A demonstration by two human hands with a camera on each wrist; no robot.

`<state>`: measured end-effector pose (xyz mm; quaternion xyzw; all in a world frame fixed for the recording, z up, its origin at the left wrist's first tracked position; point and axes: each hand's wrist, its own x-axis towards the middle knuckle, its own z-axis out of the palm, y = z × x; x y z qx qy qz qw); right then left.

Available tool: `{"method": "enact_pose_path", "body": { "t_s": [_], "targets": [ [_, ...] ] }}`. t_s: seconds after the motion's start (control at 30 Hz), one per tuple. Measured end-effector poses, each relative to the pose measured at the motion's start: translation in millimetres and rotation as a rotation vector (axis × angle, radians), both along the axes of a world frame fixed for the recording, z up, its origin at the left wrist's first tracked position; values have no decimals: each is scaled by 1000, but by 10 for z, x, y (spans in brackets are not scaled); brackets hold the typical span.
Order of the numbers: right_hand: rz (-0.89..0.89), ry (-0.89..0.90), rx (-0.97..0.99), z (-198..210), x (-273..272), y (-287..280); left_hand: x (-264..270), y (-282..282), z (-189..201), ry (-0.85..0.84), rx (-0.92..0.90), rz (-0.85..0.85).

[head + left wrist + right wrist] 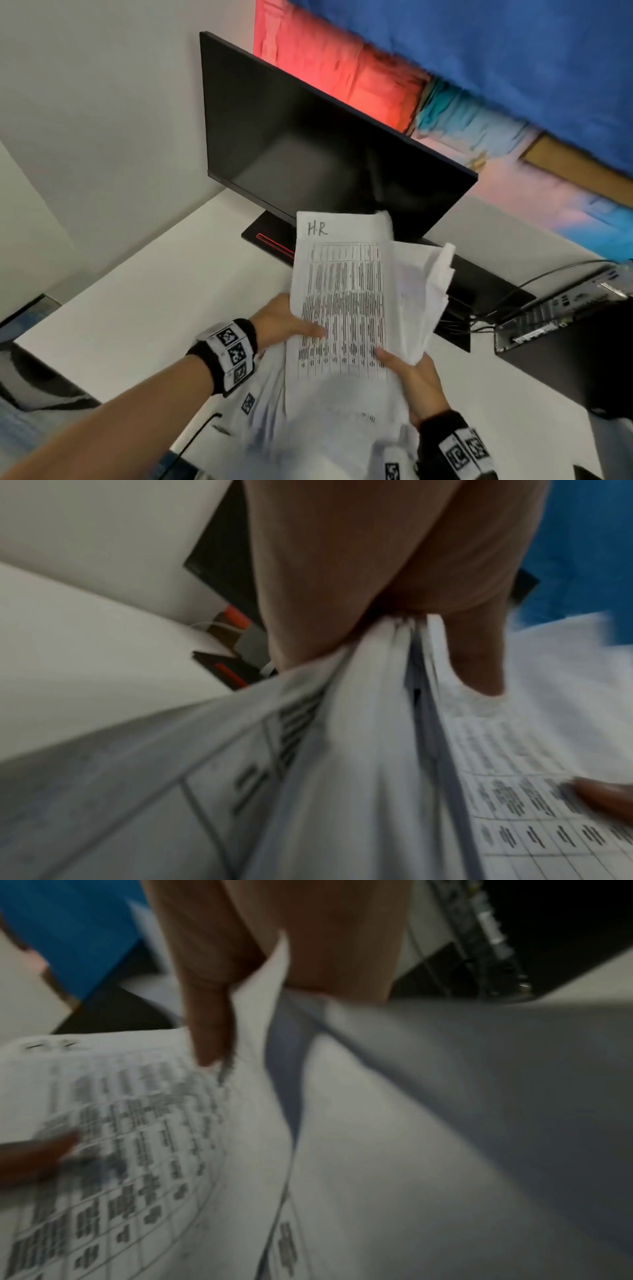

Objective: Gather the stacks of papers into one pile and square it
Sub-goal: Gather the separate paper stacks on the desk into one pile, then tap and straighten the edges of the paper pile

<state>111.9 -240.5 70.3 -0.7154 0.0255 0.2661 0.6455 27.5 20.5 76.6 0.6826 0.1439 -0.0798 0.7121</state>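
A thick pile of printed sheets (342,308) is lifted off the white desk (137,298), its top page a table headed "HR". My left hand (287,323) grips the pile's left edge, thumb on top and fingers underneath. My right hand (411,380) grips the right edge the same way, where several sheets (428,291) fan out loosely and curl. In the left wrist view the thumb (479,653) presses on the papers (342,750). In the right wrist view the thumb (212,1026) lies on the printed page (137,1137). Both wrist views are blurred.
A black monitor (325,147) on its stand (270,236) rises just behind the papers. A black computer case (565,346) with cables (513,298) sits at the right. A dark object (30,377) lies at the desk's left edge.
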Motion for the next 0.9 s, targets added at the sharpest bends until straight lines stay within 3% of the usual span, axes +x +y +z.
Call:
{"method": "enact_pose_path", "body": {
  "t_s": [0.17, 0.3, 0.5, 0.67, 0.8, 0.9],
  "targets": [
    [-104, -322, 95, 566, 191, 159, 142, 144, 539, -272, 2, 251],
    [-124, -388, 212, 733, 328, 311, 227, 260, 875, -470, 73, 303],
    [-104, -349, 158, 459, 464, 523, 473, 378, 715, -414, 97, 356],
    [-104, -282, 75, 337, 716, 577, 649, 511, 586, -309, 41, 289],
    [-67, -200, 6, 245, 777, 526, 732, 437, 558, -309, 163, 345],
    [-231, -147, -20, 100, 673, 391, 703, 430, 645, -319, 118, 419]
  ]
}}
